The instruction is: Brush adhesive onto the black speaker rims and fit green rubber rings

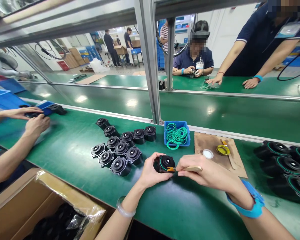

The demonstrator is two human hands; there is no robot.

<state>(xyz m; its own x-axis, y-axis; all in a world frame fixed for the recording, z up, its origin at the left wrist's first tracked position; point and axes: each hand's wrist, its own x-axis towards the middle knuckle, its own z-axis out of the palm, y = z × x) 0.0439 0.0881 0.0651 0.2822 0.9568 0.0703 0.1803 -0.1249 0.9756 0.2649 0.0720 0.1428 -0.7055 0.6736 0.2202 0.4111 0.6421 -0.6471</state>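
My left hand (151,171) is wrapped round a black round housing (167,161) that has a green sealing ring on its top. In my right hand (202,170) is a small brush (193,168) with a pale wooden handle, and its orange bristles touch the housing's rim near the ring. To the left stand several black housings (120,165) without green rings. A blue bin (189,141) full of green rings (176,134) sits behind my hands. At the far right, more housings (288,165) carry green rings.
A cardboard sheet (236,156) bears a yellow-rimmed pot (223,150) and a white lid (208,153). An open carton (12,196) is at lower left. A co-worker's hands (36,121) work at the left. A metal post (150,66) rises behind the bench; people sit and stand beyond.
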